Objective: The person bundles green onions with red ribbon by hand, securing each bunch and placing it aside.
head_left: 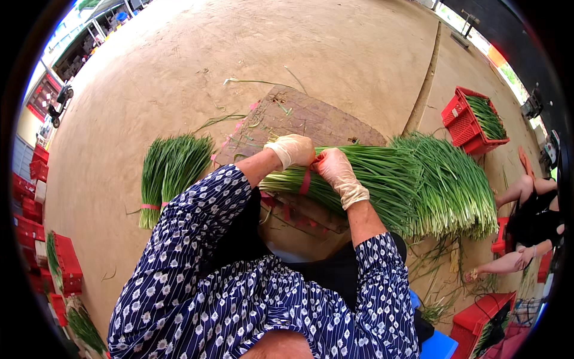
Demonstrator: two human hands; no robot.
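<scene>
A thick bunch of garlic chives (373, 179) lies crosswise over a worn wooden board (326, 116) in front of me, its pale ends to the left. A pinkish-red band (305, 181) runs round it near those ends. My left hand (292, 151), in a thin whitish glove, is closed at the top of the band. Close beside it, my right hand (339, 172), gloved alike, has its fingers pinched at the band too. The fingers partly hide the band's upper part. Loose chives (457, 194) are heaped just right of the bunch.
Banded chive bunches (176, 167) rest on the floor at the left. A red crate (469, 122) of chives stands at the far right, another red crate (478, 323) at the near right. Red crates (30, 233) line the left side. A person (532, 215) sits at the right.
</scene>
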